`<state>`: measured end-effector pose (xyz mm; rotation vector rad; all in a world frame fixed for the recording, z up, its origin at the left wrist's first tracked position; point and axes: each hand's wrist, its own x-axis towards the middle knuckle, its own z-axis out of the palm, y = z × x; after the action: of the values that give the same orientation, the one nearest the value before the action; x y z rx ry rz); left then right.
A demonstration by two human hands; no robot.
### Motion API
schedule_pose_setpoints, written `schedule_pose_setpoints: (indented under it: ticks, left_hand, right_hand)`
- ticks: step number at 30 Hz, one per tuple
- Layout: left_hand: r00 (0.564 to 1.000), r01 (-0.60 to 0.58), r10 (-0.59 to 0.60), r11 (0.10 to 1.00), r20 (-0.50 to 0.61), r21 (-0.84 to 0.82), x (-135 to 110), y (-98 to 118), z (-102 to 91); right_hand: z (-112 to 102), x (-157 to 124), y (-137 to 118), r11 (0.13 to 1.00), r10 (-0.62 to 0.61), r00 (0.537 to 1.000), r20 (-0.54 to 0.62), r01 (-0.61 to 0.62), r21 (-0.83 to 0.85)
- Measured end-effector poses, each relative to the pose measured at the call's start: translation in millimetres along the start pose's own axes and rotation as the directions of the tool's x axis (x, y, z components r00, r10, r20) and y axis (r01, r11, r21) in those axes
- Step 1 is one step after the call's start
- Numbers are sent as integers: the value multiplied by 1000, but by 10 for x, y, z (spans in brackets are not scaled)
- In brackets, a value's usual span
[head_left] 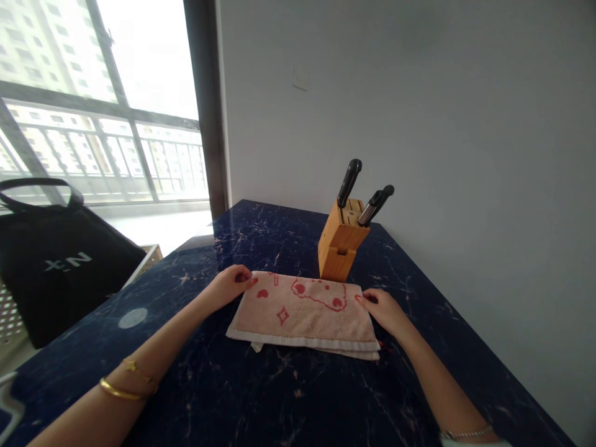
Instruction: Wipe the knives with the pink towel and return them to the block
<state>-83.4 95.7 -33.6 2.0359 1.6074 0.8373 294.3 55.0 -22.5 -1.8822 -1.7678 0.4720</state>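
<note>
A pink towel (302,316) with red hearts, a star and an animal outline lies folded on the dark blue marbled table (298,397). My left hand (231,285) pinches its far left corner between thumb and fingers. At the far right corner, my right hand (377,305) grips the edge in the same way. The near edge has a white border, with layers slightly offset at the right and a small tag poking out at the left. Just beyond the towel's far edge stands a wooden knife block (342,245).
Black-handled knives (349,183) stick up from the block. To the left, a black bag (65,267) rests by a perforated cream basket (12,316). A grey wall (442,124) runs along the right, and a large window (102,105) is at the left.
</note>
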Motion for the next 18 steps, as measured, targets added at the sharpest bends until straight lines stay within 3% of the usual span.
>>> schedule_pose_setpoints:
  ticks: [5,18]
  left_hand:
    - [995,-99,101,988,11,-116,-24,61,54]
    - [997,-6,-3,992,-72,-123,10,-53,177]
  right_hand:
    - [-4,7,-20,1000,-10,998,-66,12,20]
    - [33,-1,-9,989,71,997,5,-71,132]
